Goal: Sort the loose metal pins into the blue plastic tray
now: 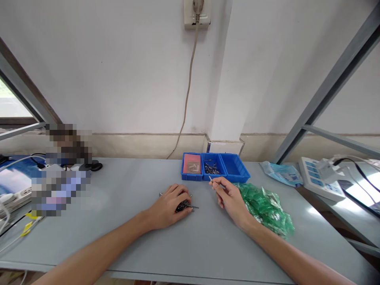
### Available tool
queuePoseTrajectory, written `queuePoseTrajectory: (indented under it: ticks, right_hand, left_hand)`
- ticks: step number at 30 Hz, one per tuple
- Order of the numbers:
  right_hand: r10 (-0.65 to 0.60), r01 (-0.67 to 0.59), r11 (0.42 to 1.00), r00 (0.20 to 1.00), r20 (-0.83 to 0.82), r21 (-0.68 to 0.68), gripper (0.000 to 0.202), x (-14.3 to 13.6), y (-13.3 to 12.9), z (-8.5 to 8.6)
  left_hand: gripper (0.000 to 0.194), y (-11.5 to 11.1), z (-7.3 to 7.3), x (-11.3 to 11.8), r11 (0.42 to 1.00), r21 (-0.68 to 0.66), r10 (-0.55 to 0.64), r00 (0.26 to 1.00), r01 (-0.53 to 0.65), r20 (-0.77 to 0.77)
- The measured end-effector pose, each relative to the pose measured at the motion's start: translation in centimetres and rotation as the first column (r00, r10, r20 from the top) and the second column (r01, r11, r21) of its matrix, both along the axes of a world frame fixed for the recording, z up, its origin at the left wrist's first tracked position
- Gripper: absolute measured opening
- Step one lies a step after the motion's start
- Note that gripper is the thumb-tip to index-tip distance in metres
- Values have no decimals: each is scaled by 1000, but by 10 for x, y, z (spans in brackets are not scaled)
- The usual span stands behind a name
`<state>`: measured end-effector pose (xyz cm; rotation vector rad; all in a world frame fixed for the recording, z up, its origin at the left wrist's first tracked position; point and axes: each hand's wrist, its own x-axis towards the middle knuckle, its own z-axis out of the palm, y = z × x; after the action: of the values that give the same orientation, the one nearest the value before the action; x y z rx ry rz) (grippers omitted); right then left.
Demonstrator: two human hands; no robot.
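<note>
My left hand (171, 206) is curled over a small heap of dark, thin metal pins (181, 206) on the grey table, and a few shafts stick out past the fingers. How many lie under the palm is hidden. My right hand (227, 198) pinches a single slim metal pin (210, 179) between thumb and fingertips, just in front of the blue bins. In the middle blue bin (214, 177) lie many loose pins of a similar look. The left bin (192, 177) contains a reddish piece and a clear packet. Nothing shows inside the right bin (236, 166).
Crumpled green plastic bags (267, 208) lie beside my right forearm. Behind them are a blue-white plastic packet (282, 174) and a white power strip (320, 180). A cord (190, 79) hangs down the wall. At far left, cables and another power strip (18, 200) surround a blurred area.
</note>
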<state>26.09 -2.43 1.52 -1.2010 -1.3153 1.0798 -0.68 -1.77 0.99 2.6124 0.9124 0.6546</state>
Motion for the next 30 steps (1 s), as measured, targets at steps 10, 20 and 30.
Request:
queuePoseTrajectory:
  ticks: [10, 20, 30]
  right_hand:
    - [-20, 19, 1000, 997, -75, -14, 42, 2, 2, 1]
    - [-106, 94, 990, 986, 125, 103, 37, 5, -3, 3]
    - [-98, 66, 985, 975, 201, 162, 27, 5, -3, -2]
  left_hand:
    - [22, 1, 0, -3, 999, -25, -29, 1000, 28, -9]
    - [38, -3, 1, -4, 1000, -21, -18, 999, 17, -47]
    - [85, -7, 1, -3, 998, 9, -65, 994, 66, -92]
